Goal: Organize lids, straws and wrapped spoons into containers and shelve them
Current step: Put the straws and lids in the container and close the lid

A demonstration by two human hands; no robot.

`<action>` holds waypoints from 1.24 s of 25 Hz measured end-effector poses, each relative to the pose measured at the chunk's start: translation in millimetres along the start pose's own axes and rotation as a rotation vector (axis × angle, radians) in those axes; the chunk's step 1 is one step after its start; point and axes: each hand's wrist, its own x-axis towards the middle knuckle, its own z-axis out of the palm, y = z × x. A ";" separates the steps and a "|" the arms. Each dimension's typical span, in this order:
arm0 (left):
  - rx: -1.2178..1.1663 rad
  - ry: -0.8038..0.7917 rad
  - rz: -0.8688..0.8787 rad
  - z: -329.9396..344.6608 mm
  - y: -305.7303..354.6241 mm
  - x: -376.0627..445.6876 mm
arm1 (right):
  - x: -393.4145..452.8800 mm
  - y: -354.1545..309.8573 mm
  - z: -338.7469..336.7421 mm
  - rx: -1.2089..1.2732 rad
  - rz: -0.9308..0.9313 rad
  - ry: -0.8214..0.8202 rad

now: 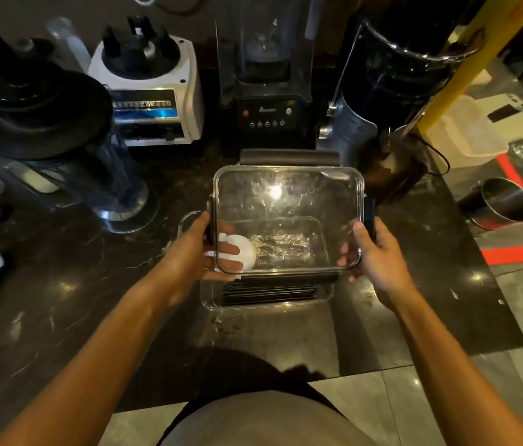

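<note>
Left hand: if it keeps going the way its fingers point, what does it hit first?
The left hand already grips the clear lid at its left edge, fingers pointing right beneath it. Going straight on, it would probably meet the white disc first, then the crinkled wrappers, though depth through the lid is unclear.

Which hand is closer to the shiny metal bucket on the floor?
The right hand. It grips the clear lid's right edge, on the side toward the metal bucket. The left hand holds the lid's opposite edge, farther away.
</note>
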 end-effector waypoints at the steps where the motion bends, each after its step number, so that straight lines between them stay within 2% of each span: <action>1: 0.015 0.043 0.022 3.7 -9.0 2.2 | -2.3 5.5 0.0 -0.024 0.011 0.017; 4: 0.048 0.181 0.140 13.1 -31.4 1.2 | -9.0 20.4 2.3 -0.069 0.035 0.040; 7: 0.200 0.266 0.262 9.0 -48.7 -1.4 | -11.3 31.1 4.0 -0.095 0.046 0.039; 12: 0.286 0.388 0.214 -6.5 -65.9 4.5 | -13.2 44.9 5.7 -0.184 0.016 0.002; 16: 0.222 0.405 0.222 -17.0 -71.7 10.1 | -3.9 60.5 5.3 -0.311 -0.052 0.074; 21: 0.274 0.409 0.260 -19.5 -74.3 15.3 | 6.7 71.5 7.7 -0.359 -0.050 0.121; 31: 0.159 0.381 0.245 -32.0 -86.4 19.4 | 11.6 66.4 10.5 -0.262 0.006 0.075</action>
